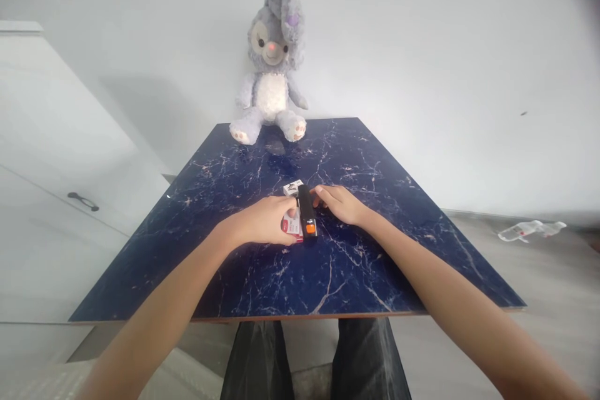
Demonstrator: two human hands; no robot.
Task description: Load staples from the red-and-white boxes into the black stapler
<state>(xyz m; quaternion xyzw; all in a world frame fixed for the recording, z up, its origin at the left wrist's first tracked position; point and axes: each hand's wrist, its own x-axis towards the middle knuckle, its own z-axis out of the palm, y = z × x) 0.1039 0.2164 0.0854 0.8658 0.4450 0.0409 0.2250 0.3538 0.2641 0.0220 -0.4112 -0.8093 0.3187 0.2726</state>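
A black stapler (307, 209) with an orange part at its near end lies lengthwise on the blue marbled table. My left hand (265, 220) is closed around a red-and-white packet (291, 224) against the stapler's left side; the fingers partly hide that packet. Just beyond it sits a small white box (293, 187) with a dark picture on top. On the stapler's other side, my right hand (341, 203) rests on the table with its thumb and fingers apart, their tips at or very near the stapler's right edge. Nothing shows in its grasp.
At the back of the table (375, 200) a grey-lilac plush rabbit (272, 87) sits against the white wall. A white cabinet (56, 137) with a dark handle stands at left. Clear plastic bottles (532, 231) lie on the floor at right. My legs are under the front edge.
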